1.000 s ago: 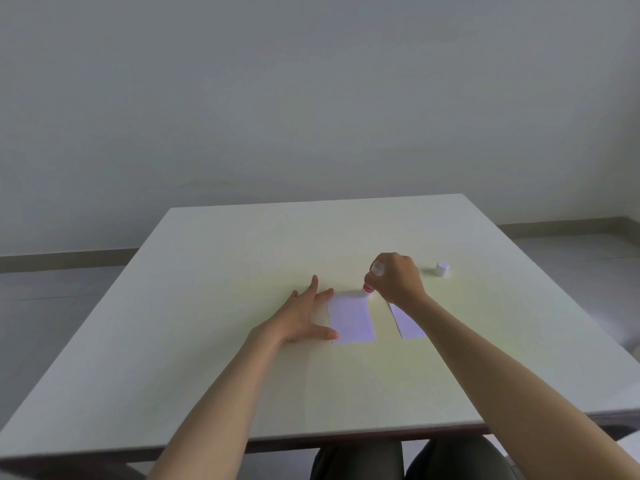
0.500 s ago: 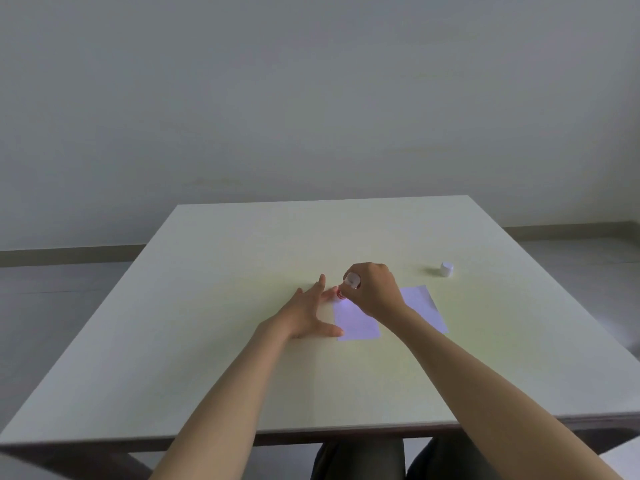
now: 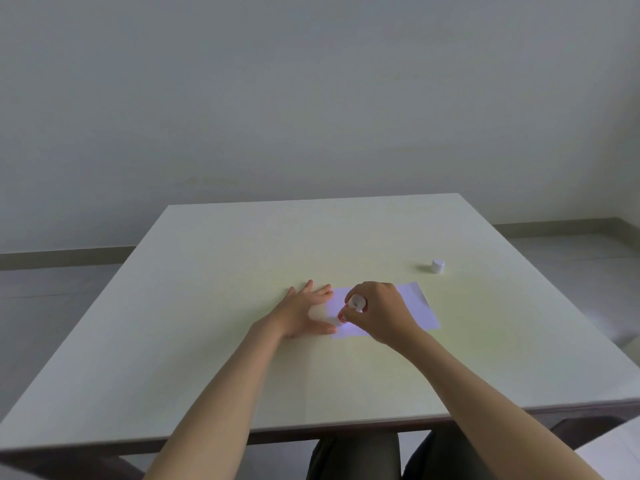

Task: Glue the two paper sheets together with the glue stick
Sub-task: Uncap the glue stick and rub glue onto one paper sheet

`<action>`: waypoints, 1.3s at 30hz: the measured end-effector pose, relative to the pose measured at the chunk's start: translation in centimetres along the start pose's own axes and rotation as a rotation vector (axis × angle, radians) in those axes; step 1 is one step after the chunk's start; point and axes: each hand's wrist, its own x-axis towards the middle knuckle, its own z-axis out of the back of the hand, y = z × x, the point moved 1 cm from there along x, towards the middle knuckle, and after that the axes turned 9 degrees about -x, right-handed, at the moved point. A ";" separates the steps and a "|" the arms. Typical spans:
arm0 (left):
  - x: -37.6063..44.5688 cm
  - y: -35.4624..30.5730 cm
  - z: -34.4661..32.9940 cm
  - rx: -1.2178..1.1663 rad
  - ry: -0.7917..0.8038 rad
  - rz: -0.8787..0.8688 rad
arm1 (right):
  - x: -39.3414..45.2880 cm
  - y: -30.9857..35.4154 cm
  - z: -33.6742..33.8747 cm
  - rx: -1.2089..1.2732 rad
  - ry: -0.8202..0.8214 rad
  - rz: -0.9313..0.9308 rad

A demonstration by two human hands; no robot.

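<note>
Dragging the glue stick (image 3: 352,306), pinched in the right hand (image 3: 382,311), from the far edge down toward the near-left corner of the left paper sheet (image 3: 343,332) on the worktop (image 3: 242,254), left hand (image 3: 304,311) spread flat pinning it, so gluing's probably well underway, right sheet (image 3: 420,310) waiting beside, cap (image 3: 437,265) well apart.

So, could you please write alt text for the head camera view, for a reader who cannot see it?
A person's right hand presses a glue stick onto a white paper sheet on a pale table, while the left hand lies flat at the sheet's left edge. A small white cap stands apart, farther right on the table.
</note>
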 end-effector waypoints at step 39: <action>-0.3 -0.6 0.2 0.002 0.008 0.027 | 0.3 -1.9 2.4 -0.090 0.043 -0.062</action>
